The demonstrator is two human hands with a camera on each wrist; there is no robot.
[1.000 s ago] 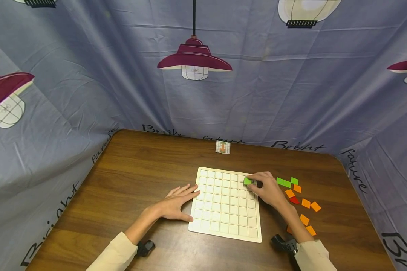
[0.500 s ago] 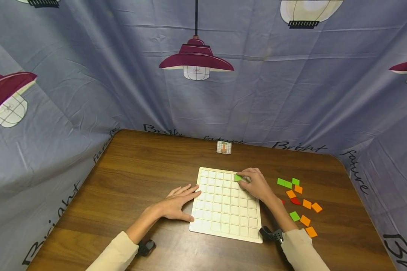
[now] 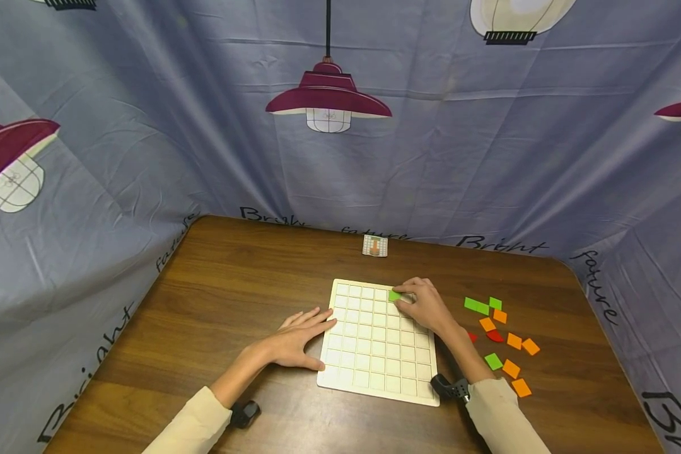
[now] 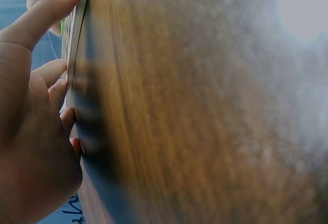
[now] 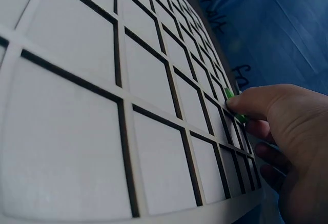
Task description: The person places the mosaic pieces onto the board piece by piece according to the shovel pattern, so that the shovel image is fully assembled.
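Note:
A cream board [image 3: 378,350] with a grid of square recesses lies on the table. My right hand [image 3: 425,308] pinches a green square tile [image 3: 394,295] between thumb and fingers at the board's far row. Close up in the right wrist view, the tile [image 5: 228,94] shows partly behind the thumb, at the grid's far edge; whether it is fully down in a recess I cannot tell. My left hand [image 3: 288,343] is spread at the board's left side, fingertips and thumb touching its edge. In the left wrist view, the left fingers [image 4: 48,16] reach the board's rim.
Right of the board lie loose green tiles [image 3: 477,306], several orange tiles [image 3: 514,340] and red pieces [image 3: 494,336] with a curved side. A small printed card [image 3: 375,246] is at the back of the wooden table [image 3: 250,271]. A patterned curtain [image 3: 215,126] hangs behind.
The right hand has carried the green tile leftward along the board's far row, moving only slightly in the last half second. The left hand has stayed in place.

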